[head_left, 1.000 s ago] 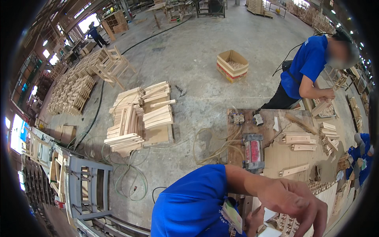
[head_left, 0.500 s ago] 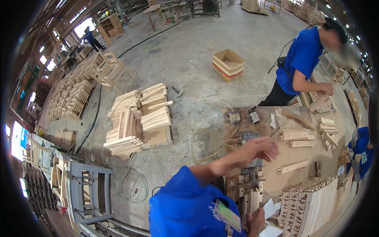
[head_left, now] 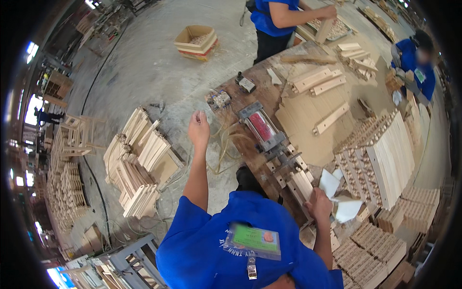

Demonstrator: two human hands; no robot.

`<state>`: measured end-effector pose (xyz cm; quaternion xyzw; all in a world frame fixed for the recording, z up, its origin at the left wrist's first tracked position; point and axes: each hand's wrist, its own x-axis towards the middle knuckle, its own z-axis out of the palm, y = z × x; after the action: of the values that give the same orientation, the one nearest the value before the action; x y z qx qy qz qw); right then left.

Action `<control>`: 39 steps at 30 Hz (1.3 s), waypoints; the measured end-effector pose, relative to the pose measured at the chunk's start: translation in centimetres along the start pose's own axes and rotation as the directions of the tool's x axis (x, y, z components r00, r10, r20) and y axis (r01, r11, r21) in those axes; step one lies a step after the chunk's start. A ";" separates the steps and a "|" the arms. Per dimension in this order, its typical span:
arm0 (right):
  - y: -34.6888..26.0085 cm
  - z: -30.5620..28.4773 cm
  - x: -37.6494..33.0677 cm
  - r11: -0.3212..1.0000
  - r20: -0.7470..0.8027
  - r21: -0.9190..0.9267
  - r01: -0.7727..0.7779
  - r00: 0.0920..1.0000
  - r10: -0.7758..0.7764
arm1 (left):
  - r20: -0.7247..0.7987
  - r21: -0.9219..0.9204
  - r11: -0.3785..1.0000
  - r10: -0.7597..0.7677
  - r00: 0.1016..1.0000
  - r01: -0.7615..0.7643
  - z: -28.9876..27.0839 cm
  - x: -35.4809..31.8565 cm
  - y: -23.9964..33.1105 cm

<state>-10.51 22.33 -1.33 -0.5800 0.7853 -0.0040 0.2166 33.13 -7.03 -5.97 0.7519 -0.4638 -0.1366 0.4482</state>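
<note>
My left hand (head_left: 198, 129) is raised over the floor to the left of the workbench, its fingers curled in and nothing visible in them. My right hand (head_left: 319, 205) is closed at the edge of pale wooden strips (head_left: 301, 185) lying in a metal clamping jig (head_left: 284, 161) on the bench. Its fingertips are partly hidden against the wood. Beyond the strips, in line with them, sits a pneumatic cylinder (head_left: 261, 126) with a reddish middle. White foam-like pieces (head_left: 347, 210) lie right of my right hand.
Drilled wooden rails (head_left: 332, 118) lie on the cardboard-covered bench. A tall stack of slats (head_left: 392, 161) stands at the right. Wood bundles (head_left: 139, 149) and a carton (head_left: 196, 42) rest on the floor. A co-worker (head_left: 279, 21) handles wood across the bench; another person (head_left: 417, 62) sits at right.
My left hand has swung left, away from above the cylinder, and its fingers have curled in. My right hand stays by the strips. The view has turned to the right.
</note>
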 end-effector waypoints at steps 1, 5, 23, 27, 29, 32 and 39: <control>0.0 0.0 0.0 1.000 -0.005 0.003 0.001 1.000 -0.001 | 0.016 0.038 0.999 0.026 1.000 -0.026 1.1 0.2 0.1; -0.1 -0.7 0.1 0.999 0.000 -0.001 0.039 0.999 -0.039 | 0.096 0.218 0.948 0.216 0.972 -0.232 4.4 3.4 -0.8; -0.2 -1.4 -0.1 0.999 0.070 -0.048 0.022 0.997 -0.019 | 0.271 0.470 0.806 0.256 0.928 -0.359 6.2 5.8 0.6; -0.3 -1.2 0.1 0.998 0.106 -0.064 -0.019 0.994 0.026 | 0.264 0.415 0.841 0.255 0.930 -0.348 6.2 6.9 -0.3; -0.3 -1.2 0.1 0.997 0.122 -0.070 -0.038 0.992 0.046 | 0.190 0.324 0.909 0.208 0.960 -0.261 6.3 7.0 -1.0; -0.4 -1.3 0.0 0.997 0.122 -0.066 -0.035 0.992 0.043 | 0.200 0.112 0.991 0.053 0.978 -0.076 5.8 7.4 -2.7; -0.4 -1.2 0.2 0.995 0.139 -0.073 -0.063 0.988 0.073 | 0.241 0.496 0.773 0.315 0.918 -0.395 5.7 5.7 -0.4</control>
<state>-10.56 21.75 -0.21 -0.5588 0.7869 0.0716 0.2517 32.89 -14.75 -8.31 0.7333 -0.6479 0.0316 0.2034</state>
